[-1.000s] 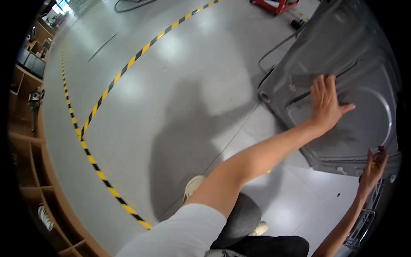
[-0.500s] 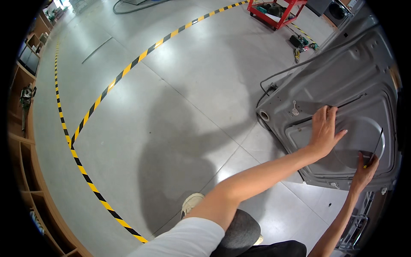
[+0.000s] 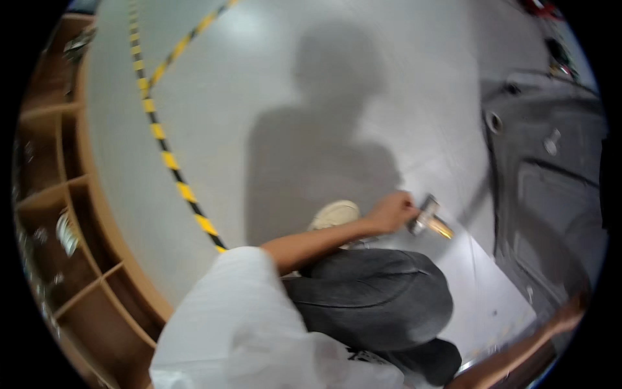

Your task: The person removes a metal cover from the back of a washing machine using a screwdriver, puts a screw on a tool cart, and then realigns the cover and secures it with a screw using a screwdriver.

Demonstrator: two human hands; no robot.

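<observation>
Low over the floor, my left hand is closed on a blurred metal tool with a yellow part, beside my bent knee and cream shoe. On the right stands a dark grey vehicle panel, with pressed ridges and a round hole near its upper left corner. My right hand is at the lower part of that panel, smeared by motion, so what it holds, if anything, I cannot make out.
Wooden cubby shelving runs along the left. Yellow-and-black tape lines cross the grey floor. A dark cable and red and dark items show at the upper right.
My view has swung down and left. My left hand has left the panel, dropped toward the floor and now grips a tool. My right hand has moved lower on the panel.
</observation>
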